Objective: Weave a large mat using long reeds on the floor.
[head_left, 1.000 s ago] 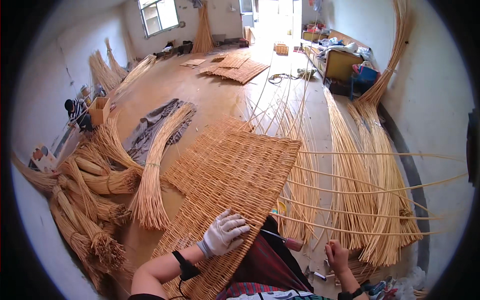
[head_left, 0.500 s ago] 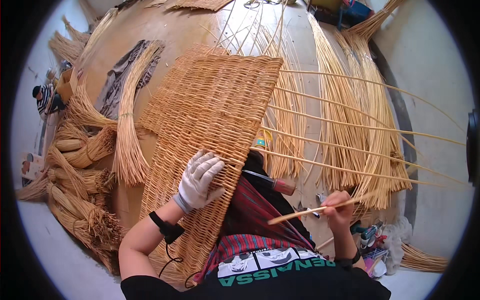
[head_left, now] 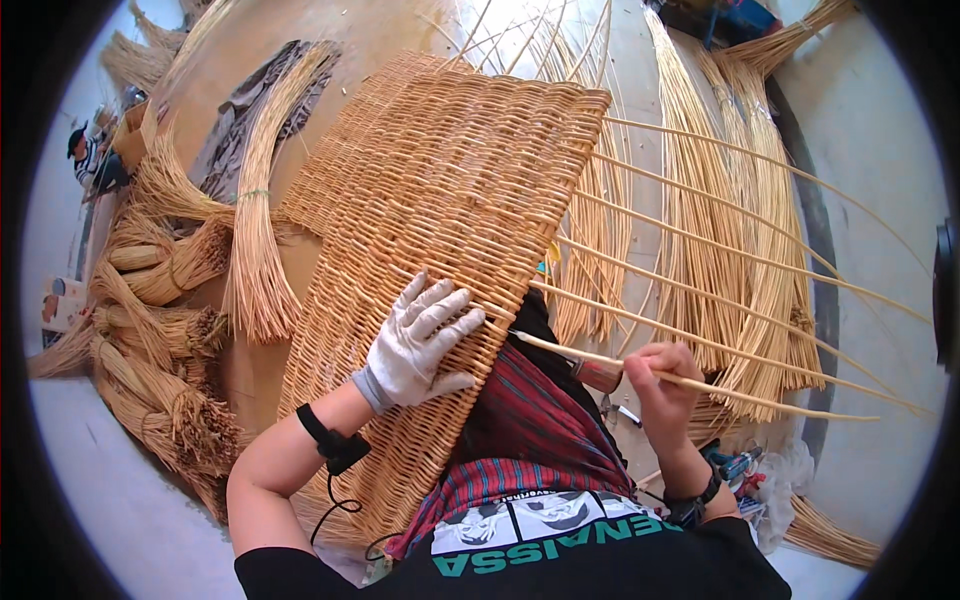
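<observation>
A woven wicker panel [head_left: 450,190] slants across my lap, its right edge turned toward my right hand. My left hand [head_left: 420,345], in a white glove, lies on the weave near that edge with fingers spread. In my bare right hand [head_left: 662,385] a pale wicker rod [head_left: 790,402] is pinched, its cut end close to the panel's right edge. Several long rods [head_left: 730,253] stick out to the right from the same edge. Behind the held rod, on my lap, a tool with a brown wooden handle [head_left: 598,374] is partly hidden.
Loose rods lie in long bundles [head_left: 690,230] on the right floor. Tied bundles [head_left: 165,400] are stacked at left, near another bundle [head_left: 258,230] on a dark cloth [head_left: 225,150]. A person [head_left: 90,165] sits at far left. Tools and plastic bags [head_left: 770,485] lie by my right arm.
My right hand has swung the rod's cut end up and left to the panel edge; the rod's other end now points right. My left hand stays on the weave. The view has shifted slightly.
</observation>
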Demonstrator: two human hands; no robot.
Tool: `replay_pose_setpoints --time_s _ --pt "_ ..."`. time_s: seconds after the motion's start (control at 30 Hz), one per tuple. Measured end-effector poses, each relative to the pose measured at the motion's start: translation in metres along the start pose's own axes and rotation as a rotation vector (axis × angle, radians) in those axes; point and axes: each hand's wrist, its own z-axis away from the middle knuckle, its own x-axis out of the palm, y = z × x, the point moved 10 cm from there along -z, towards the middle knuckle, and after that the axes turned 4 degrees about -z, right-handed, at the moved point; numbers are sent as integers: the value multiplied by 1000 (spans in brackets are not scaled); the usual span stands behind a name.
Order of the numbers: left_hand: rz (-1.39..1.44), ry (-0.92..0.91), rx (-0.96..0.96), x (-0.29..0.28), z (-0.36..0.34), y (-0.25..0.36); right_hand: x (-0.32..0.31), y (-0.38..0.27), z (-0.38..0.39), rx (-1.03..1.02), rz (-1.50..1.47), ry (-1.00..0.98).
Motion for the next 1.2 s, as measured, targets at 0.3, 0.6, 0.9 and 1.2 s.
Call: replay_pose_setpoints --time_s 0.3,0.6,0.9,1.2 --pt "53 -73 1 7 -3 -4 40 13 -22 217 -43 -228" --pt "49 -90 -17 16 0 -6 89 26 -27 376 146 -746" --pt "62 -94 -30 14 -3 -6 93 36 -24 239 153 -904" --pt "93 61 62 19 7 -4 62 102 -22 285 434 -938"
